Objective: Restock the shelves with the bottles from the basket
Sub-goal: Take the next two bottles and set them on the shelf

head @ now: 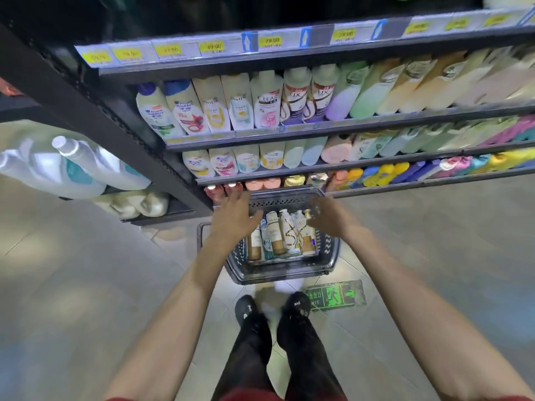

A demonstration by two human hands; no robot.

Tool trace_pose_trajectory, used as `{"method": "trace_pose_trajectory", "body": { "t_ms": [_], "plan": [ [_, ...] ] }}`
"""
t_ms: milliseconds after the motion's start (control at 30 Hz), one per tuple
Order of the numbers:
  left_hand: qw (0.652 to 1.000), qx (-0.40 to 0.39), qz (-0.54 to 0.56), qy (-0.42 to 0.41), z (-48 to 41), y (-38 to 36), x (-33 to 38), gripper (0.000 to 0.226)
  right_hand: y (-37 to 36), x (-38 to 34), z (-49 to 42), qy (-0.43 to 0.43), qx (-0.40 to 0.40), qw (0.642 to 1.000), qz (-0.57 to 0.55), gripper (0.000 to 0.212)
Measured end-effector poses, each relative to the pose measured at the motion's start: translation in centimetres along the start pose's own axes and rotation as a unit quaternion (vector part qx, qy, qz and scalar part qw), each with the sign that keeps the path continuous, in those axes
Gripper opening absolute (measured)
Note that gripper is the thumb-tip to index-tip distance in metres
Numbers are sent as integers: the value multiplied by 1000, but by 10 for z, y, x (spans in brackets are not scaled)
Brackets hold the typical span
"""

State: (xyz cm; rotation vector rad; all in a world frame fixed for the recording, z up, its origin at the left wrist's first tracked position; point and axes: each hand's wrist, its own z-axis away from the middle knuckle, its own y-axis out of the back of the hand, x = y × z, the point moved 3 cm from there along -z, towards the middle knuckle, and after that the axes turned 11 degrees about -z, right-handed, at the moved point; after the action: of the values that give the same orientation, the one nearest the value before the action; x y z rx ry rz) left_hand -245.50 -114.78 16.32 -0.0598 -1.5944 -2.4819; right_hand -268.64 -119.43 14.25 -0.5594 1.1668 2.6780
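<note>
Your left hand (pixel 234 211) and right hand (pixel 327 217) hover over the basket (pixel 278 274) — both released, fingers spread, grasping nothing — bottles (pixel 285 233) packed inside it, shelves (pixel 318 126) just beyond it.

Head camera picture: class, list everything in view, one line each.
Dark grey plastic basket: one, on the floor before the shelves.
White-and-gold pump bottles: about five, in the basket.
Black metal shelves: several tiers, ahead.
Plastic shelf bottles: many, pastel, in rows.
Price tags: several, yellow, on a shelf edge.
Large plastic jugs: at least two, white, left.
Exit sign: one, green, on the floor.
Shoes: two, black.
Left hand, right hand: open, over the basket.
</note>
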Motion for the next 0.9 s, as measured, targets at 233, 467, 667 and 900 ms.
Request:
{"method": "trace_pose_trajectory", "body": {
  "t_ms": [233,467,667,900],
  "plan": [
    [998,-54,32,14,-22,-74,0,46,-40,44,-36,-46,-2,997,-70,57],
    [995,-66,67,23,-59,-169,-34,45,-110,68,-94,-31,-4,997,-69,61],
    [997,-66,30,21,-101,-254,-55,50,-179,82,-167,-17,11,998,-56,56],
    [998,-50,18,34,-159,-354,-70,58,-259,107,-253,-6,12,996,-86,59]
  ]
}}
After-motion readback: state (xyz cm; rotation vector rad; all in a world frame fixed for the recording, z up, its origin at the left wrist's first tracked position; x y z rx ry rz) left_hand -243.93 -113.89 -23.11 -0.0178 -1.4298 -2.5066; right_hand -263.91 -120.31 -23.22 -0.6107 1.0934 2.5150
